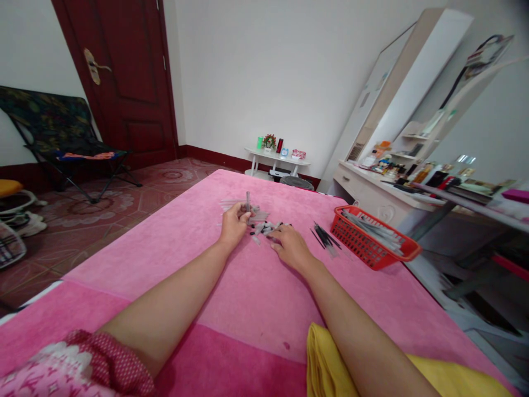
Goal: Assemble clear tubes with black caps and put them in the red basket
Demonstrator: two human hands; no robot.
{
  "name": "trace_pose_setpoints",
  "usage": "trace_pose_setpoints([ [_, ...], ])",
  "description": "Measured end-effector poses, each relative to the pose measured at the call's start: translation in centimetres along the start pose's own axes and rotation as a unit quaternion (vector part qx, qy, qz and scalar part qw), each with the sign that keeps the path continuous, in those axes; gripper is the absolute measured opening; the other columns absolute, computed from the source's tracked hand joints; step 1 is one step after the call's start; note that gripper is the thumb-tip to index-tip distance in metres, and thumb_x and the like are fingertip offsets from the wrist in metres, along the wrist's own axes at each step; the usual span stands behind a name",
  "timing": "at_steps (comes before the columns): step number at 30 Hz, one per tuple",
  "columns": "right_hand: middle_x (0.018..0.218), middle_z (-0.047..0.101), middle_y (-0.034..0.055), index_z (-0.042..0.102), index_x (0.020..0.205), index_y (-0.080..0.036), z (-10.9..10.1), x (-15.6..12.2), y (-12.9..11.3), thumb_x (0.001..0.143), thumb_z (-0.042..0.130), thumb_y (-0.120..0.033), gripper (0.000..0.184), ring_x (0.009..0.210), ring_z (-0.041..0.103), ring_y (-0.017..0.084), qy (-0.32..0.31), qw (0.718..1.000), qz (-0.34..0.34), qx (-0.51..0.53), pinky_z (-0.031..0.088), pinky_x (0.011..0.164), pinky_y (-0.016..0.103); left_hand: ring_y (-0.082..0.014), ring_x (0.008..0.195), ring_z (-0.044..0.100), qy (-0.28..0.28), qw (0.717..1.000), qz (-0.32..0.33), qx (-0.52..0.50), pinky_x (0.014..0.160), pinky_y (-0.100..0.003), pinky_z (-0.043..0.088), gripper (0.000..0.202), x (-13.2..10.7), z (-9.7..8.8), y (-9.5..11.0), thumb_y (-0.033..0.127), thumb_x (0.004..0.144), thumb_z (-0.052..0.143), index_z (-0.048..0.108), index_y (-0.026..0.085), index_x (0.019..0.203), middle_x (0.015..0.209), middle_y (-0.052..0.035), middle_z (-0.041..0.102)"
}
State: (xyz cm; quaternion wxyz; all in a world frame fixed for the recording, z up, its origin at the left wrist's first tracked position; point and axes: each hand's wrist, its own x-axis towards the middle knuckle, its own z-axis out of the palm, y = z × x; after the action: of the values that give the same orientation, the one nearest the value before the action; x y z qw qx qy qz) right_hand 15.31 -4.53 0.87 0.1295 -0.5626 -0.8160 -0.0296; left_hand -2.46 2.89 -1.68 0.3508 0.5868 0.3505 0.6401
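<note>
My left fingers (244, 217) clamped on clear tube (248, 198), tube upright over pink cloth (256, 298). My right fingers (281, 236) at pile of small black and clear pieces (265, 226); cannot tell if gripping one. Loose clear tubes (261, 216) beyond pile. Right of my right hand (294, 247): black rods (326, 238), then red basket (355, 242) holding greyish tubes (374, 231).

Pink cloth (165, 248) beneath pale tubes (260, 217), small pieces (266, 226), black sticks (323, 236), red basket (355, 246).
</note>
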Motion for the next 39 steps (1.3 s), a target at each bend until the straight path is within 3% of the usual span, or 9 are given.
trace_pose_setpoints([
  [15,0.125,0.056,0.0062,0.064,0.117,-0.026,0.1,-0.1,-0.2,0.083,0.061,-0.025,0.034,0.113,0.049,0.021,-0.013,1.0,0.008,-0.008,0.035,0.095,0.032,-0.0187,0.073,0.067,-0.017,0.999,-0.005,0.026,0.07,-0.03,0.053,0.015,-0.2,0.1,0.2,0.012,0.071,0.055,0.06,0.015,0.085,0.076,-0.0036,0.067],
  [23,0.105,0.061,0.008,0.068,0.108,-0.024,-0.4,-0.1,-0.5,0.086,0.058,-0.027,0.024,0.096,0.056,0.02,-0.007,0.999,0.028,-0.039,0.039,0.082,0.03,-0.0177,0.07,0.066,-0.021,1.0,-0.009,0.02,0.066,-0.028,0.053,0.016,-0.3,0.3,0.3,0.011,0.071,0.056,0.062,0.014,0.086,0.076,-0.0033,0.067],
  [34,0.097,0.066,0.0062,0.069,0.094,-0.024,-0.3,0.0,0.0,0.084,0.055,-0.022,0.017,0.09,0.06,0.02,-0.013,0.998,0.054,-0.037,0.038,0.076,0.029,-0.0187,0.079,0.066,-0.041,0.998,0.009,0.037,0.072,-0.03,0.054,0.021,-0.2,0.2,-0.7,0.012,0.072,0.057,0.063,0.014,0.092,0.086,-0.0058,0.069],
  [39,0.095,0.066,0.006,0.068,0.093,-0.023,-0.3,-0.1,0.0,0.084,0.054,-0.021,0.017,0.089,0.059,0.02,-0.004,0.998,0.051,-0.041,0.037,0.074,0.029,-0.0175,0.072,0.066,-0.064,0.997,0.0,0.04,0.064,-0.027,0.053,0.021,-0.3,0.3,-1.0,0.012,0.072,0.056,0.063,0.014,0.092,0.083,-0.0047,0.069],
])
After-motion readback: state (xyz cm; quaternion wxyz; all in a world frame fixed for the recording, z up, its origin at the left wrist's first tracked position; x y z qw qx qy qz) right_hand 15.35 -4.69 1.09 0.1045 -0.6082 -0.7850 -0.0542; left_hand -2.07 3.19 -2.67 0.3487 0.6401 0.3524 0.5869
